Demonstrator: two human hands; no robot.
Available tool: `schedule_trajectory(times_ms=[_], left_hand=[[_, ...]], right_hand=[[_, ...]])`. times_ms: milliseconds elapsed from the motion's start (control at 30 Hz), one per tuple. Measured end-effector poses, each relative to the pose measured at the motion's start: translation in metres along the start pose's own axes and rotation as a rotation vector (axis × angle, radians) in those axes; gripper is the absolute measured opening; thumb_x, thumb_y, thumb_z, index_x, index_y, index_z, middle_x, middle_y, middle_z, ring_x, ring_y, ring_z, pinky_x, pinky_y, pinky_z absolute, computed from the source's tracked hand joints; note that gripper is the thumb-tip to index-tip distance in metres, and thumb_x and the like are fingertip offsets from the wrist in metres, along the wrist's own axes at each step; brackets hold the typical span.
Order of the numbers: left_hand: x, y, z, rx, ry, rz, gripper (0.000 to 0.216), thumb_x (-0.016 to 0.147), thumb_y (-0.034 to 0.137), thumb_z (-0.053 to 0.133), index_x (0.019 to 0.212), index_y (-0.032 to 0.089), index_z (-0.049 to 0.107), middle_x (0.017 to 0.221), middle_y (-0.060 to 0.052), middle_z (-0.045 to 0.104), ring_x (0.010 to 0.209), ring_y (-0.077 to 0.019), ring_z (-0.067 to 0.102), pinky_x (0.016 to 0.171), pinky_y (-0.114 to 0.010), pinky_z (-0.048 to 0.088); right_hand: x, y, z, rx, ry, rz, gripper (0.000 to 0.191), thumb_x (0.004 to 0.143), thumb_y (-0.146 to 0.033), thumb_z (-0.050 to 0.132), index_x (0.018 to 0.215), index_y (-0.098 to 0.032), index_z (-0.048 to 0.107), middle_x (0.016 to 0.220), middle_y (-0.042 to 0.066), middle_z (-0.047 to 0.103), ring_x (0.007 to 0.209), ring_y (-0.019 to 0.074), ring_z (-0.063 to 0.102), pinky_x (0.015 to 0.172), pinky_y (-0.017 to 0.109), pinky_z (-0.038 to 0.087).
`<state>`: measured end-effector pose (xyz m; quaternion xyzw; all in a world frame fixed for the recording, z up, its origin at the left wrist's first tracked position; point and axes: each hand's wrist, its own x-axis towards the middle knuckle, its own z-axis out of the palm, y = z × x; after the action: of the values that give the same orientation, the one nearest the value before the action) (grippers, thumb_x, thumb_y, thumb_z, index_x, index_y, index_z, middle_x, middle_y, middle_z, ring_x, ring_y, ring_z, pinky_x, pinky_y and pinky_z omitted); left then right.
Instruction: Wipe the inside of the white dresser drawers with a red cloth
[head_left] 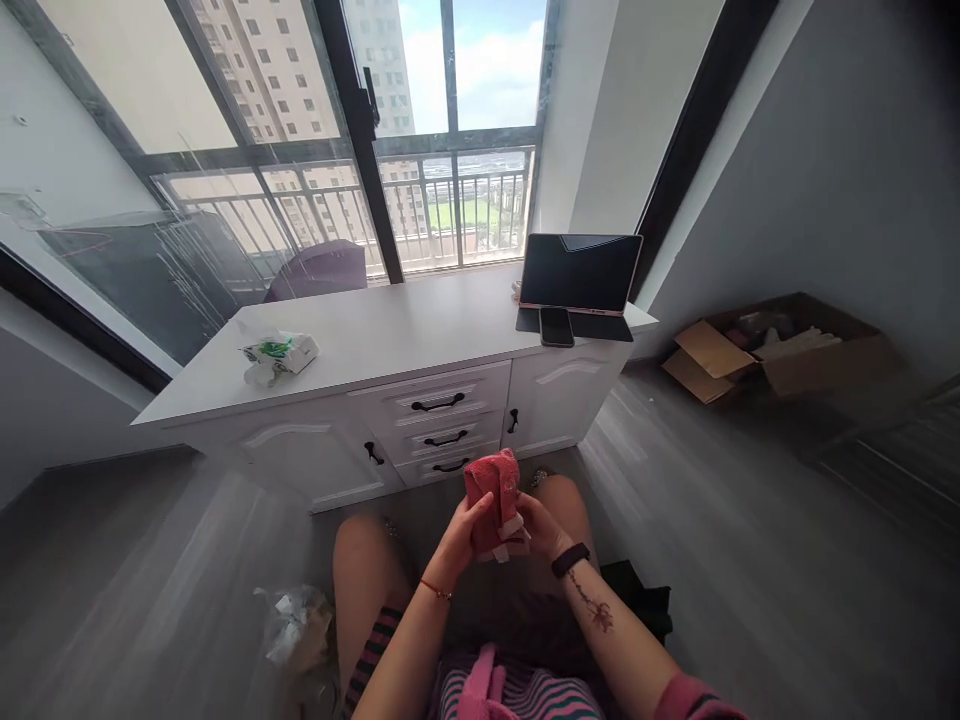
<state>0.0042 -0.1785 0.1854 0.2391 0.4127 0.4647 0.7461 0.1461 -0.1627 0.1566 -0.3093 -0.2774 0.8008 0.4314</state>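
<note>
A folded red towel-like cloth (491,495) is held up over my lap between both hands, with a pale tag or strip low on its right side. My left hand (463,535) grips its left side, thumb lying on the front. On the other side, my right hand (541,528) closes on the right edge near the pale strip; its fingertips are partly hidden behind the cloth. Beyond the cloth stands a white cabinet (300,465) with three drawers and dark handles.
On the cabinet top are a tissue pack (281,355), a phone (556,327) and a tablet (581,272) propped upright. An open cardboard box (817,365) lies on the floor at right. A clear plastic bag (292,625) is by my left leg. Windows rise behind the cabinet.
</note>
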Motion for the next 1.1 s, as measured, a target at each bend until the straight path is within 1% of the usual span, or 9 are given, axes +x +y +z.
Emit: schedule_trajectory(times_ms=[200, 300, 400, 467, 533, 700, 867, 1000, 1100], left_hand=[[-0.038, 0.002, -0.013, 0.162, 0.380, 0.408, 0.040, 0.067, 0.036, 0.076, 0.098, 0.014, 0.066, 0.092, -0.005, 0.071, 0.084, -0.0196, 0.065, 0.077, -0.029, 0.049], [-0.056, 0.007, -0.014, 0.176, 0.467, 0.508, 0.039, 0.070, 0.037, 0.073, 0.101, 0.015, 0.066, 0.095, -0.005, 0.071, 0.088, -0.0198, 0.064, 0.079, -0.029, 0.049], [-0.069, 0.004, -0.012, 0.125, 0.472, 0.508, 0.042, 0.072, 0.037, 0.072, 0.107, 0.016, 0.064, 0.101, -0.005, 0.070, 0.092, -0.0201, 0.064, 0.080, -0.029, 0.049], [-0.074, -0.004, -0.011, 0.018, 0.467, 0.473, 0.043, 0.073, 0.039, 0.071, 0.110, 0.019, 0.062, 0.103, -0.005, 0.069, 0.092, -0.0195, 0.065, 0.079, -0.029, 0.049], [-0.078, -0.014, -0.011, -0.105, 0.464, 0.442, 0.043, 0.073, 0.039, 0.071, 0.111, 0.022, 0.060, 0.106, -0.004, 0.068, 0.094, -0.0178, 0.064, 0.081, -0.028, 0.049], [-0.094, -0.034, -0.010, -0.236, 0.402, 0.417, 0.044, 0.071, 0.034, 0.075, 0.112, 0.027, 0.059, 0.113, -0.001, 0.065, 0.104, -0.0153, 0.061, 0.087, -0.024, 0.047], [-0.108, -0.043, -0.016, -0.233, 0.407, 0.403, 0.047, 0.068, 0.029, 0.076, 0.112, 0.030, 0.059, 0.118, -0.001, 0.063, 0.109, -0.0176, 0.058, 0.088, -0.025, 0.047], [-0.107, -0.048, -0.022, -0.196, 0.424, 0.466, 0.041, 0.074, 0.030, 0.071, 0.113, 0.029, 0.057, 0.107, 0.001, 0.065, 0.097, -0.0143, 0.062, 0.085, -0.025, 0.047], [-0.104, -0.047, -0.023, -0.242, 0.388, 0.464, 0.038, 0.073, 0.028, 0.071, 0.108, 0.027, 0.058, 0.093, 0.002, 0.067, 0.082, -0.0121, 0.063, 0.078, -0.024, 0.049]], right_hand=[[-0.010, 0.014, 0.040, -0.017, -0.090, 0.015, 0.031, 0.065, -0.026, 0.065, 0.095, -0.021, 0.064, 0.075, -0.003, 0.066, 0.064, 0.0110, 0.058, 0.061, 0.021, 0.045], [-0.021, 0.015, 0.055, -0.169, -0.093, -0.108, 0.040, 0.078, -0.036, 0.057, 0.115, -0.022, 0.057, 0.103, 0.003, 0.066, 0.087, 0.0167, 0.062, 0.072, 0.027, 0.049], [-0.036, 0.024, 0.067, -0.474, 0.106, -0.426, 0.047, 0.080, -0.041, 0.059, 0.122, -0.022, 0.051, 0.122, 0.008, 0.057, 0.110, 0.0224, 0.055, 0.089, 0.038, 0.046], [-0.046, 0.036, 0.071, -0.747, 0.311, -0.659, 0.041, 0.078, -0.036, 0.065, 0.116, -0.023, 0.054, 0.119, 0.008, 0.057, 0.110, 0.0230, 0.053, 0.093, 0.041, 0.044], [-0.054, 0.050, 0.074, -0.989, 0.384, -0.799, 0.031, 0.079, -0.030, 0.065, 0.109, -0.024, 0.058, 0.112, 0.007, 0.058, 0.106, 0.0227, 0.053, 0.094, 0.043, 0.044], [-0.062, 0.072, 0.075, -1.158, 0.354, -0.868, 0.027, 0.085, -0.022, 0.058, 0.112, -0.024, 0.058, 0.108, 0.007, 0.058, 0.102, 0.0213, 0.055, 0.089, 0.039, 0.047], [-0.068, 0.062, 0.079, -1.112, 0.338, -0.848, 0.019, 0.093, -0.018, 0.045, 0.101, -0.024, 0.061, 0.092, 0.003, 0.059, 0.085, 0.0161, 0.059, 0.077, 0.030, 0.050], [-0.078, 0.056, 0.088, -1.138, 0.323, -0.948, 0.020, 0.092, -0.016, 0.047, 0.105, -0.023, 0.061, 0.085, 0.003, 0.057, 0.076, 0.0141, 0.057, 0.068, 0.027, 0.049], [-0.084, 0.062, 0.091, -1.231, 0.177, -1.002, 0.024, 0.090, -0.015, 0.051, 0.110, -0.024, 0.061, 0.084, 0.003, 0.058, 0.075, 0.0141, 0.056, 0.068, 0.027, 0.048]])
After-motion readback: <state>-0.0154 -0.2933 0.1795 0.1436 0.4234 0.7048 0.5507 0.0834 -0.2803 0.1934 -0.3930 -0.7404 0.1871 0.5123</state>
